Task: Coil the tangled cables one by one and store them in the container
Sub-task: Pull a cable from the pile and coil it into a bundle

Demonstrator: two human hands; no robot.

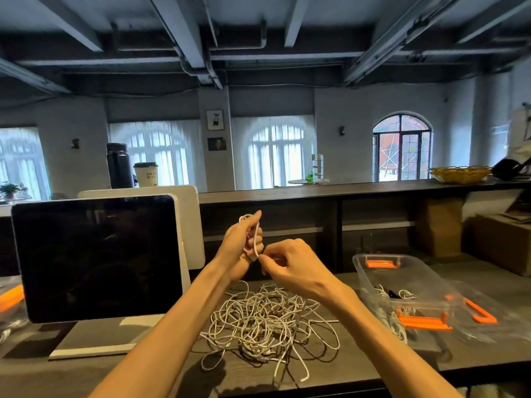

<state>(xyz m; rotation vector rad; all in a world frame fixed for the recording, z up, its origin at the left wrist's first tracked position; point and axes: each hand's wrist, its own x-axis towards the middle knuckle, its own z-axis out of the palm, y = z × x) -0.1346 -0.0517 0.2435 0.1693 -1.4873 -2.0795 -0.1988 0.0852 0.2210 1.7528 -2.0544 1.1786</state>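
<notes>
The tangled heap of white cables [264, 320] lay on the dark surface [86, 372] near the person, its strands too knotted to count. Above it, the left hand [241, 248] curled its grip round one white cable [254, 239] wound into loops, while the right hand [290, 268] pinched that cable's end between thumb and fingertips just beside the left. To the right stood one clear plastic container [370, 268] with orange latches, holding coiled cables blurred through its wall; their number could not be told. One clear lid [488, 320] lay beside it. Two monitors stood left, the dark-screened monitor [94, 257] hiding most of the white one [192, 222].
</notes>
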